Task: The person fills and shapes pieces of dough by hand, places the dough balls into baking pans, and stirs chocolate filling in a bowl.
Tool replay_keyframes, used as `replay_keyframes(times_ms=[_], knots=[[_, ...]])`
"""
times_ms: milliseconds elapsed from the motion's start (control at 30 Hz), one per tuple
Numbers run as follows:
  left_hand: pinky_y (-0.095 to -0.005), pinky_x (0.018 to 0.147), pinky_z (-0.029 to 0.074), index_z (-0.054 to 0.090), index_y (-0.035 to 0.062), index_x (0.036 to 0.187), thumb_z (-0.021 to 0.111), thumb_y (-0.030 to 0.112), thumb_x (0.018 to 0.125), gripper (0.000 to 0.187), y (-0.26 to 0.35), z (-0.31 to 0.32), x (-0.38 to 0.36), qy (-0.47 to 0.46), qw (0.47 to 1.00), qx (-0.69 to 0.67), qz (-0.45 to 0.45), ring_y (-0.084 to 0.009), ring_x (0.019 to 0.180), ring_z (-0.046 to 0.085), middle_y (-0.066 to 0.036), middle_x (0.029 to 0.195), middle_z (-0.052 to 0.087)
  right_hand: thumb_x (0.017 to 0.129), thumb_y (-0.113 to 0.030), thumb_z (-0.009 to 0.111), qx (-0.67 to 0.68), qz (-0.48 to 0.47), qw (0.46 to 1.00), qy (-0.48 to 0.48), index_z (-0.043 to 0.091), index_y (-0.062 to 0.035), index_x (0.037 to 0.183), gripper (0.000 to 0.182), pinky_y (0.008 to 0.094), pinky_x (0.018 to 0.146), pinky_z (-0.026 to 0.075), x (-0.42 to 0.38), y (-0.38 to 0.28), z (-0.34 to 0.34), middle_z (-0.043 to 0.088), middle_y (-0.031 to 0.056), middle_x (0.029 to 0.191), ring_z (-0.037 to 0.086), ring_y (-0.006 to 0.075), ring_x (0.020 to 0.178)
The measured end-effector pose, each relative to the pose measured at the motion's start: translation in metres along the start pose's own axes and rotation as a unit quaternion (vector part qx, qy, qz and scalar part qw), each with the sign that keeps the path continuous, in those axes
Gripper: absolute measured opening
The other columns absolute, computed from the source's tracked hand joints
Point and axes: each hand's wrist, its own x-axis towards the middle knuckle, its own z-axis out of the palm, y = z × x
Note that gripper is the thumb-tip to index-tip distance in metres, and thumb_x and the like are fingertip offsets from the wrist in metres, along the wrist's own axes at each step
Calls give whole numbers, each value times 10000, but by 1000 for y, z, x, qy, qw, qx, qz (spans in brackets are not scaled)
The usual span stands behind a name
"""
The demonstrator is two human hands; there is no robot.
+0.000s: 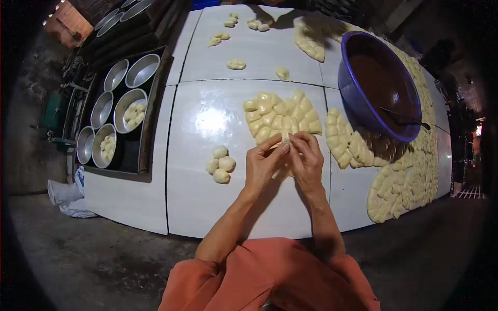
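My left hand [266, 160] and my right hand [307, 158] meet at the near edge of a patch of pale dough pieces [270, 114] on the white tiled table. Fingers of both hands pinch a small piece of dough [285, 137] between them. To the left of my left hand lies a small cluster of round dough balls [226, 164]. Right of my right hand is another patch of dough pieces [345, 142], partly in shadow beside a large purple basin [353, 83] of brown contents.
A dark tray [148, 124] at the left holds several round metal tins [102, 109], two with dough inside. Small dough bits [236, 64] lie farther back on the table [194, 202]. Many dough pieces [410, 181] cover its right side. A utensil [410, 122] rests in the basin.
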Motion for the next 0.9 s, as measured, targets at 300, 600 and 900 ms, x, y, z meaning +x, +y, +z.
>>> replay_keyframes(times_ms=[300, 600, 900], knots=[[-256, 666, 548, 684, 4, 1094, 739, 222, 899, 298, 43, -32, 15, -35, 995, 16, -90, -138, 835, 669, -55, 938, 696, 961, -131, 637, 375, 281, 879, -93, 643, 24, 1170, 261, 230, 700, 522, 14, -46, 5, 686, 34, 940, 643, 105, 834], [-253, 700, 571, 662, -10, 1193, 680, 181, 939, 318, 40, -43, -6, -97, 991, 94, -3, -121, 886, 669, -79, 1028, 706, 930, -80, 674, 291, 46, 956, -15, 646, -35, 1162, 239, 267, 774, 544, -2, -17, 24, 596, 98, 1136, 612, 143, 980], [-210, 607, 505, 668, 31, 1215, 668, 130, 945, 288, 23, -53, -50, -58, 994, 95, -19, -56, 743, 591, -16, 943, 683, 925, -165, 709, 194, 82, 978, -4, 641, -1, 1011, 197, 258, 635, 475, -26, -16, 50, 615, 33, 778, 555, 112, 711]])
